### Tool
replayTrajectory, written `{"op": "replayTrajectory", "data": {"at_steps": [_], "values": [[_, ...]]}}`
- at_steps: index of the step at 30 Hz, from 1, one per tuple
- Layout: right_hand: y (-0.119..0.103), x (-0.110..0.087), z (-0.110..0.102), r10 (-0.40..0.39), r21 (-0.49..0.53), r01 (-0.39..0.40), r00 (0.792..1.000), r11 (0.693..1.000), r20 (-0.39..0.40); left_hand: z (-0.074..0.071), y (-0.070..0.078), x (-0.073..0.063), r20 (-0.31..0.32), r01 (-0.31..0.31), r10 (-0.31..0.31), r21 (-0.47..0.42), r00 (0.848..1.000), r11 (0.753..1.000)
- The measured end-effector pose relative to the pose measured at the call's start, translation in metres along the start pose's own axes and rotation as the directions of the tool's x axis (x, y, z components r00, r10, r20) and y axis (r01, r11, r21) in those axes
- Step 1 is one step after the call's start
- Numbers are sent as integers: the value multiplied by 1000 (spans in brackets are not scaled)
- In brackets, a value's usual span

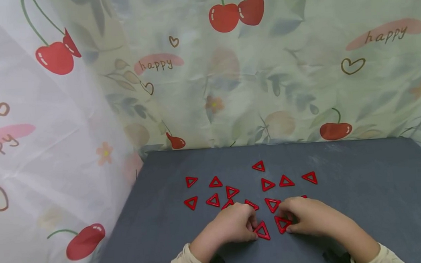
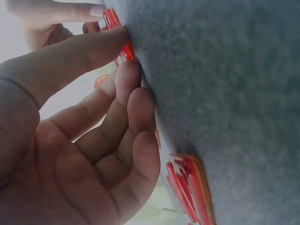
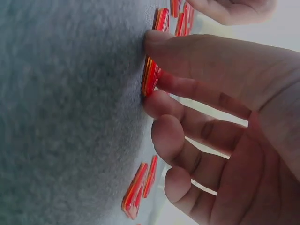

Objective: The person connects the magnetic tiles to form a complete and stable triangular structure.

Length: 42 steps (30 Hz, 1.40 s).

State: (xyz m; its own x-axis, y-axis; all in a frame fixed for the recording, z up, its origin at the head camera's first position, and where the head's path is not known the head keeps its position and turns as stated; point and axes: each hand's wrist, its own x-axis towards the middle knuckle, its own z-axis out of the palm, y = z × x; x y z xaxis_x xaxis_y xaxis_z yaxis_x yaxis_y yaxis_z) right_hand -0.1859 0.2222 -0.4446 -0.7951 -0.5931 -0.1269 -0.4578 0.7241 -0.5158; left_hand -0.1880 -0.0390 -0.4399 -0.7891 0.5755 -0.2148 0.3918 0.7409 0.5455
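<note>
Left hand (image 1: 234,225): I see it pinching the left red triangle (image 1: 266,230)
Right hand (image 1: 307,216): pinches the right red triangle (image 1: 278,225)
Triangle gap: between both hands, narrow, not touching

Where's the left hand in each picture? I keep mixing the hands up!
Head view: the left hand is low, near the middle, pinching a red triangle.
Left wrist view: the left hand is big and fills much of the left side.
Right wrist view: part of the left hand shows at the top, right of centre.
Shared landmark: the right hand, visible in all three.
</note>
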Motion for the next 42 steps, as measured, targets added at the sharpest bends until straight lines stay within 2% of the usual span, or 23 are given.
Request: {"op": "replayTrajectory", "data": {"at_steps": [4,10,17,23,29,35,42], "values": [[-2,1,3,-10,-34,9,1000,999,-15,0,1,0,6,2,-2,1,1000,1000],[-4,3,5,-28,-3,28,999,1000,23,2,1,0,14,8,-8,-9,1000,1000],[-7,4,8,-28,-3,28,1000,1000,13,1,2,-1,-3,3,-3,14,1000,1000],[-11,4,11,-24,14,23,999,1000,32,2,1,-1,18,10,-9,-16,1000,1000],[-12,4,11,-22,11,22,1000,1000,20,2,0,0,14,6,-6,-22,1000,1000],[-13,3,11,-44,25,44,999,999,17,1,1,-1,24,21,-20,-37,1000,999],[-19,2,5,-83,32,84,996,996,-24,1,-1,0,22,7,-6,-43,1000,999]]}}
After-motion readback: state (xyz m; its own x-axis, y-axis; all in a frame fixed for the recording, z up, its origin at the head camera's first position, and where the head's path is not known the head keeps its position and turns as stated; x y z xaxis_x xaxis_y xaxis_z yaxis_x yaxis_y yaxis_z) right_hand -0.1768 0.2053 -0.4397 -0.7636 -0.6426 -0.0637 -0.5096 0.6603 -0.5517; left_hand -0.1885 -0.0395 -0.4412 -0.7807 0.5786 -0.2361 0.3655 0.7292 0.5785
